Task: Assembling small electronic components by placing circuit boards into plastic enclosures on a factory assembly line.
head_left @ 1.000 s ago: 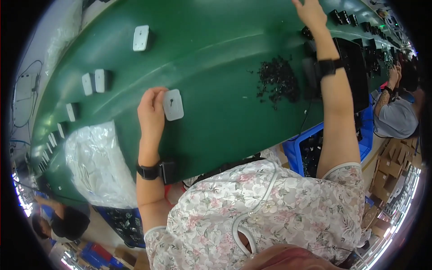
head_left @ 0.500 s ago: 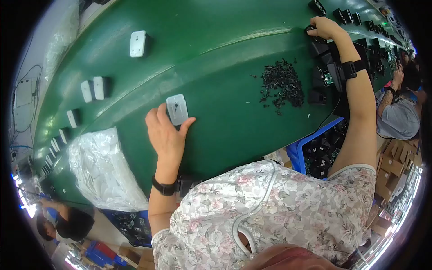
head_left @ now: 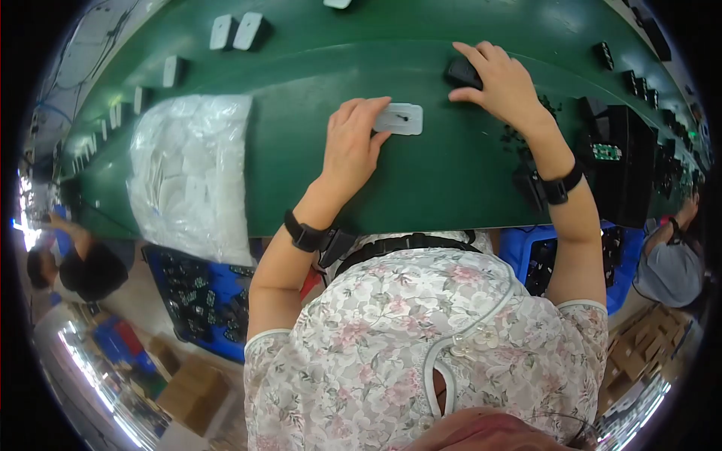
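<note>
My left hand is closed on one end of a translucent white plastic cover, thumb below and fingers above. Inside the cover lies a small black part, perhaps a screw. To the right, my right hand grips a black plastic housing between thumb and fingers, just above or on the green table. The two pieces are apart. A pile of small black parts lies beside my right wrist, which hides much of it.
A clear plastic bag of white parts lies on the table's left. White-faced housings stand in a line at far left. Black housings line the far right, near a black box with a green circuit board. Blue bins stand below the edge.
My right hand has come back from the far right row with a black housing. My left hand has taken hold of the white cover, which now lies turned sideways. The view has shifted.
</note>
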Demonstrator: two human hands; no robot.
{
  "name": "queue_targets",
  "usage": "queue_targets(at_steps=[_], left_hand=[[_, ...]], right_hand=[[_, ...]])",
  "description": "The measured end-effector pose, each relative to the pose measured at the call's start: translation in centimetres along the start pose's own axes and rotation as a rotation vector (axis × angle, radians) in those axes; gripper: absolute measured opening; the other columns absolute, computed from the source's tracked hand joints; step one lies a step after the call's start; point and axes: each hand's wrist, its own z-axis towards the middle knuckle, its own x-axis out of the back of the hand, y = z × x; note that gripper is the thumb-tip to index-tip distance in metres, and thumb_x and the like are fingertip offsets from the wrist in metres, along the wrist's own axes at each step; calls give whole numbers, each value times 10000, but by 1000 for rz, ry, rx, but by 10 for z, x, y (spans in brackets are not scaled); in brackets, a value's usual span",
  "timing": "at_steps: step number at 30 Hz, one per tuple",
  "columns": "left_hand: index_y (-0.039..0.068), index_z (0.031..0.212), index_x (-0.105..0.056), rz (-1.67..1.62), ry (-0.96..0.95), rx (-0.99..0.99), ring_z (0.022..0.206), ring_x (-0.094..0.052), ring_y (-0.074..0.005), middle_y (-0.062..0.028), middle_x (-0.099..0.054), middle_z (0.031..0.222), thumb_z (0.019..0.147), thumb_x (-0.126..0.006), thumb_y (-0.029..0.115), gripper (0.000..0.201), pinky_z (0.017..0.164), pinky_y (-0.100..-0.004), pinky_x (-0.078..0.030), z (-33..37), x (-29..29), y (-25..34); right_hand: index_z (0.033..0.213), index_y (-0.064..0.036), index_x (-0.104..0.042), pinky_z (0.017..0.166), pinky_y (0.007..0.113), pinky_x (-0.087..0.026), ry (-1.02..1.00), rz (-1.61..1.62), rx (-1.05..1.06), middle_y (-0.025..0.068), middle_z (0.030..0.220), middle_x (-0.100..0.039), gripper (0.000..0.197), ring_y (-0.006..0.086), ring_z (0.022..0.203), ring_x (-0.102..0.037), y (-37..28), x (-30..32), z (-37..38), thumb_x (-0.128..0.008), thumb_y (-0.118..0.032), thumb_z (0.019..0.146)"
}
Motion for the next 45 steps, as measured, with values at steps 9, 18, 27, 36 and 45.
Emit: queue_targets(at_steps=[9, 18, 27, 36, 45], left_hand=[[77, 1157, -546, 19, 46, 14, 1045, -521, -292, -84, -593, 1051, 707, -683, -7, 478, 874, -406, -401, 3, -9, -10], [79, 1160, -555, 13, 69, 26, 1034, -522, -285, -92, -592, 1049, 726, -676, -6, 459, 883, -396, -402, 0, -9, -9], [82, 1250, -546, -368, 78, 148, 1141, -552, -250, -92, -572, 1241, 826, -492, -119, 472, 960, -324, -450, -4, 9, -11], [81, 1183, -607, -161, 9, -13, 1192, -524, -271, -85, -594, 1238, 754, -467, -124, 495, 969, -373, -447, -6, 8, -18], [75, 1269, -543, 78, -85, -127, 1223, -499, -260, -68, -528, 1329, 743, -503, -89, 553, 982, -378, -432, -13, 17, -17]], right_hand=[[1220, -53, -495, 929, 374, -443, -156, 367, 43, 126, 1199, -510, 484, 309, 1130, -496, -19, 10, -22, -600, 74, 766], [1220, -72, -531, 933, 370, -445, -190, 436, 58, 123, 1194, -547, 471, 321, 1097, -529, -22, 19, -31, -607, 57, 774], [1179, -77, -588, 853, 358, -479, -5, 499, 169, 101, 1081, -610, 405, 279, 1009, -572, -82, 10, -17, -673, -77, 783], [1159, -91, -589, 787, 347, -500, 23, 378, 219, 57, 1045, -605, 407, 249, 948, -570, -90, -1, -15, -676, -102, 761], [1211, -122, -594, 757, 336, -500, 36, 286, 213, 69, 1078, -591, 449, 241, 927, -577, -98, 1, -19, -662, -67, 770]])
